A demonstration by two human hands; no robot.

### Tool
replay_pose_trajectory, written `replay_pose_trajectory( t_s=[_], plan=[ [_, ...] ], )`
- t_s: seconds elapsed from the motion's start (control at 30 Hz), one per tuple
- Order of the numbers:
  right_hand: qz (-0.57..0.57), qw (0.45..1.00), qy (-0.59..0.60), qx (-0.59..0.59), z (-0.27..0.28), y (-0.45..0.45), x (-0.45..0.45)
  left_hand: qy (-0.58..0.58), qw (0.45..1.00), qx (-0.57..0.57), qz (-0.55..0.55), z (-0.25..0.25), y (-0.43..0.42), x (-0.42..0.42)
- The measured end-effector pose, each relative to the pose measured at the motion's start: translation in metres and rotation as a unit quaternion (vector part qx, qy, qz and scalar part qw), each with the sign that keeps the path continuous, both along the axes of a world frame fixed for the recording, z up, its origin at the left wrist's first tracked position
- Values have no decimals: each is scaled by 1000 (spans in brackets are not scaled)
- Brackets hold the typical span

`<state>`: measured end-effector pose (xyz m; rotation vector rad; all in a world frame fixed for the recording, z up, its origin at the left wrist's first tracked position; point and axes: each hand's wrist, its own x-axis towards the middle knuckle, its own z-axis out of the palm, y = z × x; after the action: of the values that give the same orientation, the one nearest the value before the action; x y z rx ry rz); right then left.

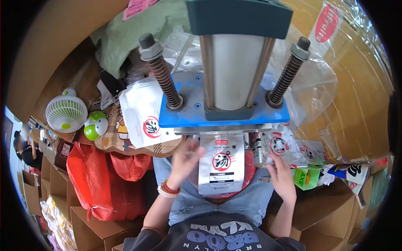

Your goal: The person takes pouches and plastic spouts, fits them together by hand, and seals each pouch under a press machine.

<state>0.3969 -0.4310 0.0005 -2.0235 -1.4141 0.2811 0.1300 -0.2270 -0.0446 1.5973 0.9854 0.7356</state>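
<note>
A silver pouch (pixel 221 167) with a red ring and black print hangs upright under the blue press plate (pixel 226 118), in front of my lap. My left hand (pixel 186 157) is beside the pouch's left edge, slightly blurred, with its fingers apart and nothing seen in them. On the pouch's right, my right hand (pixel 279 173) has its fingers bent near the lower end of a metallic printed cylinder (pixel 258 149). A small pale piece shows at its fingertips, too small to name. Flat silver pouches (pixel 140 111) lie stacked to the left of the press.
A white fan (pixel 66 113) and a green-white round object (pixel 95 125) stand at the left. Red bags (pixel 98 180) hang below them. Cardboard boxes (pixel 331 213) flank my legs. A green AXE packet (pixel 306 178) is at the right. Another person (pixel 31 152) is far left.
</note>
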Motion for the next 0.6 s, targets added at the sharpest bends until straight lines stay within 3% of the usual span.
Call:
replay_pose_trajectory(
  t_s=[0.03, 0.07, 0.13, 0.17, 0.2, 0.23, 0.27, 0.3, 0.37, 0.43, 0.5, 0.6],
  plan=[
    [-3, 998, 62, 15, -3, -1, 4, 186, 952, 223, 100, 6, 16, -15],
    [-7, 992, 123, 28, -8, -2, 7, 355, 813, 422, 188, 11, 29, -31],
    [-12, 983, 179, 26, -24, -1, 10, 430, 803, 406, 72, -7, 50, -63],
    [-14, 973, 209, 97, -32, 0, 9, 443, 803, 397, 29, -8, 39, -70],
    [-19, 956, 239, 171, -36, 3, 7, 393, 824, 408, 6, -19, 33, -83],
    [-22, 955, 240, 173, -23, 7, -5, 343, 842, 415, -20, -29, 28, -96],
    [-24, 919, 315, 237, 3, 12, -25, 276, 858, 433, 23, -21, 19, -97],
    [-25, 873, 386, 298, 24, 9, -37, 247, 903, 345, 61, -8, 6, -98],
    [72, 927, 221, 294, 49, -4, -49, 165, 952, 221, 128, 14, -18, -94],
    [141, 925, 49, 349, 68, 9, -71, 130, 958, 226, 124, 35, -47, -86],
    [189, 933, -58, 300, 66, 26, -83, 111, 937, 319, 84, 62, -69, -69],
    [299, 901, -127, 288, 59, 34, -93, 135, 894, 427, -12, 88, -87, -63]
  ],
)
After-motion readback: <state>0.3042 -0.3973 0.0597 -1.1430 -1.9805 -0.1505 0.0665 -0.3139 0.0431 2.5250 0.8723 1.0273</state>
